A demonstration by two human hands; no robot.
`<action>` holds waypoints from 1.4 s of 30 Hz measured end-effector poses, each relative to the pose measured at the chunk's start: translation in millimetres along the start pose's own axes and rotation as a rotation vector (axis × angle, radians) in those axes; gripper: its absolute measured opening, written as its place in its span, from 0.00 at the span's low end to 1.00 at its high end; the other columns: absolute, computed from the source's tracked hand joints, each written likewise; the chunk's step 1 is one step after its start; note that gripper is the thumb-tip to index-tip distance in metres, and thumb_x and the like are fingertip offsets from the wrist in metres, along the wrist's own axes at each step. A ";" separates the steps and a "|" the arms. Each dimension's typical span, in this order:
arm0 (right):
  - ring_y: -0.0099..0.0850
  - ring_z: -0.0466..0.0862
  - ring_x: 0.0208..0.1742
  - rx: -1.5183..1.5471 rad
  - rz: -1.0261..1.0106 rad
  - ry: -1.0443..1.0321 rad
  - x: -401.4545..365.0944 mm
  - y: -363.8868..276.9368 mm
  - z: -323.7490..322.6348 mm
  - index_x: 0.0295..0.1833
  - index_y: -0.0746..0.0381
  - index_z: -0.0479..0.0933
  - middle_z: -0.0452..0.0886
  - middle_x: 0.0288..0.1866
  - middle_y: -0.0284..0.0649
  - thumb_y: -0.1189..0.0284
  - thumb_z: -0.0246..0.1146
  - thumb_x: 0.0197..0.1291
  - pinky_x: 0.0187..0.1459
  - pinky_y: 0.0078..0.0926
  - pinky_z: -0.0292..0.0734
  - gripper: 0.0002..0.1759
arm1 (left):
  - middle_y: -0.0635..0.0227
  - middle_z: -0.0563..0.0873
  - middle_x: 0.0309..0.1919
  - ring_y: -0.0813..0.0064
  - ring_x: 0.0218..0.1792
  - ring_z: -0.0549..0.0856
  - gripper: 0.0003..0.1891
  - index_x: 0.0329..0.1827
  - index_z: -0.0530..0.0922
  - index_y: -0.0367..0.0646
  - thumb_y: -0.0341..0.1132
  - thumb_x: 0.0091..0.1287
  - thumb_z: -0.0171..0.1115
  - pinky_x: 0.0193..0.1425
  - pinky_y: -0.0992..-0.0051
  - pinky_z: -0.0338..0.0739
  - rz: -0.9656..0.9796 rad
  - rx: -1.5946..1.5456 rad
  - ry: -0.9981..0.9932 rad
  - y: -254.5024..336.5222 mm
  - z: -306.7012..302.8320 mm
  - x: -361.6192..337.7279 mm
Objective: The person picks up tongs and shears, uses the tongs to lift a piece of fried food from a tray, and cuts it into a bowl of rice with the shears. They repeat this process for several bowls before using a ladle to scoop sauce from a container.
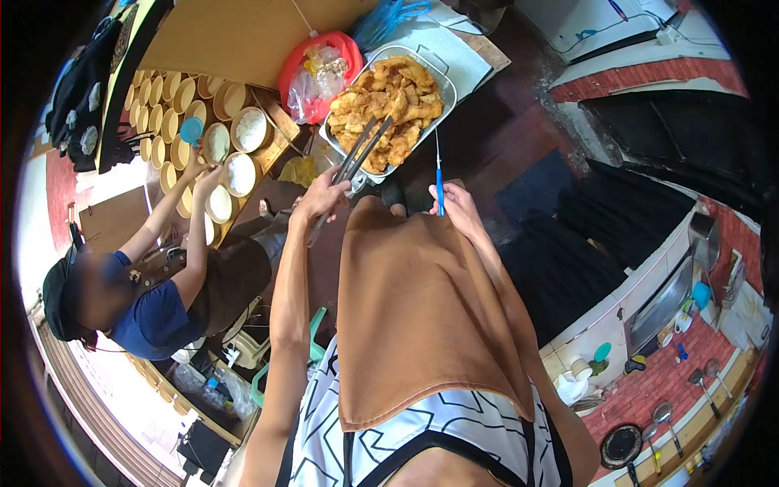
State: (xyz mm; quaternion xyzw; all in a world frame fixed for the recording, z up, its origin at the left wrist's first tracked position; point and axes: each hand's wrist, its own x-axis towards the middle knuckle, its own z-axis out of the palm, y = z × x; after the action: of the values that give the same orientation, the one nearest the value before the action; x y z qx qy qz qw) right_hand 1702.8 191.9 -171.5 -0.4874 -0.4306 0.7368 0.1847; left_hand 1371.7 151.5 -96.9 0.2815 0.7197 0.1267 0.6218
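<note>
My left hand [323,195] grips long dark tongs [355,161] whose tips reach over a metal tray [442,81] heaped with golden fried pieces [388,101]. My right hand [454,203] holds a thin tool with a blue handle [439,185], pointing up toward the tray's near edge. A brown apron [414,316] hangs below both hands.
A red basin [308,57] with plastic bags sits left of the tray. Another person in a blue shirt [150,321] handles round paper bowls [243,130] of rice on a wooden table at left. Dark floor lies at right, a kitchen counter [649,357] beyond.
</note>
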 end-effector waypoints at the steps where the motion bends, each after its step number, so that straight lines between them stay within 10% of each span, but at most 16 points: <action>1: 0.20 0.83 0.30 0.007 0.004 0.000 3.5 3.1 3.7 0.44 0.62 0.79 0.82 0.27 0.32 0.53 0.66 0.71 0.34 0.18 0.73 0.21 | 0.56 0.86 0.26 0.72 0.12 0.79 0.37 0.80 0.58 0.38 0.37 0.70 0.60 0.14 0.71 0.75 -0.012 0.026 0.006 2.0 -6.2 0.7; 29: 0.17 0.75 0.24 -0.025 0.053 -0.030 61.3 -9.4 34.6 0.39 0.62 0.80 0.77 0.24 0.29 0.54 0.67 0.70 0.28 0.19 0.71 0.20 | 0.59 0.85 0.23 0.71 0.16 0.82 0.24 0.68 0.75 0.38 0.39 0.72 0.61 0.15 0.70 0.76 0.090 0.560 -0.096 66.3 -59.5 28.1; 42: 0.17 0.76 0.24 -0.253 0.025 0.023 51.9 -36.2 26.2 0.36 0.61 0.80 0.77 0.23 0.29 0.52 0.70 0.67 0.27 0.20 0.70 0.21 | 0.58 0.86 0.27 0.65 0.24 0.85 0.25 0.59 0.70 0.37 0.51 0.72 0.58 0.35 0.60 0.80 0.121 0.377 -0.016 28.8 -32.4 28.9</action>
State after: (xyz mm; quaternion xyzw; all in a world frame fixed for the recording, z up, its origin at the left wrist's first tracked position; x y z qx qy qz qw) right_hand 1650.8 236.2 -167.0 -0.5207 -0.5117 0.6732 0.1177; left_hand 1345.6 196.5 -99.1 0.4368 0.7074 0.0247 0.5551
